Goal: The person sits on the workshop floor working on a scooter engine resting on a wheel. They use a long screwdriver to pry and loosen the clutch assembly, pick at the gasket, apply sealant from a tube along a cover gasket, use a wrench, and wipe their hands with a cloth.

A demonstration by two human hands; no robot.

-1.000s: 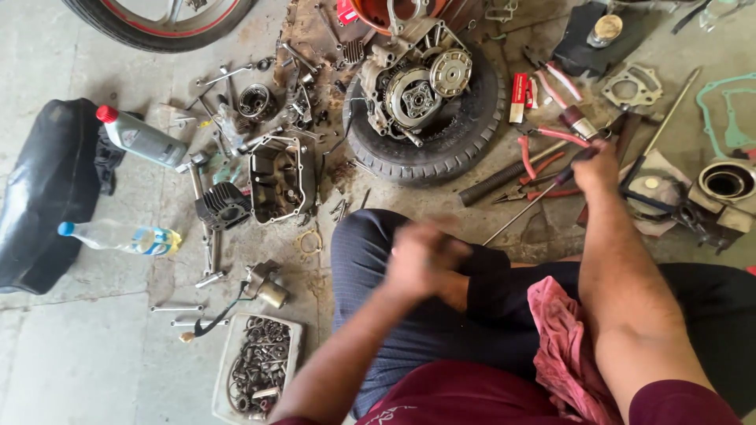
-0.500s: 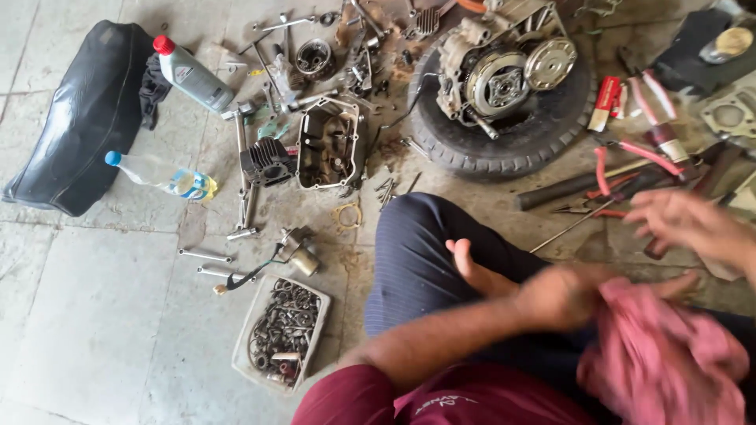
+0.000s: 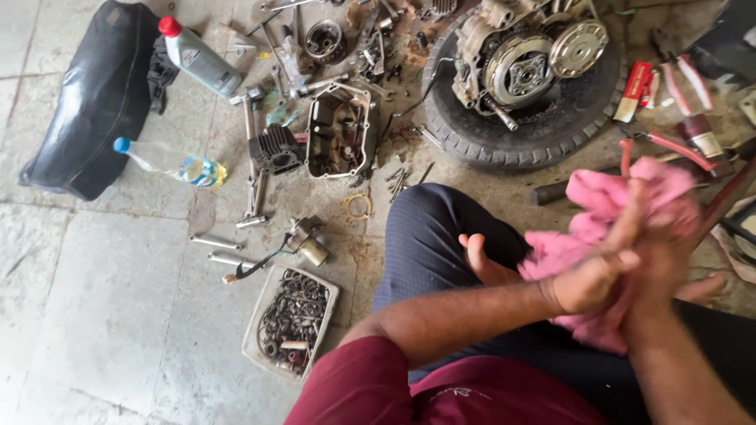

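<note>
I sit cross-legged on a stone floor. Both hands are pressed together over my lap at the right, wrapped in a pink rag (image 3: 606, 201). My left hand (image 3: 594, 275) clasps the rag from the near side, fingers curled around it. My right hand (image 3: 665, 240) is closed into the rag from the far side, mostly covered by the cloth. My bare foot (image 3: 484, 260) rests just left of the hands on my dark trouser leg.
An engine (image 3: 524, 59) lies on a tyre (image 3: 543, 130) ahead. An open engine cover (image 3: 339, 130), a cylinder (image 3: 276, 149), bolts and tools litter the floor. A tray of small parts (image 3: 291, 323), an oil bottle (image 3: 201, 59), a water bottle (image 3: 169, 161), a black seat (image 3: 94, 94) and red-handled pliers (image 3: 669, 145) lie around.
My right hand came back from the tools at the right, picked up the pink rag from my lap, and both hands now clasp it together. The view shifted left.
</note>
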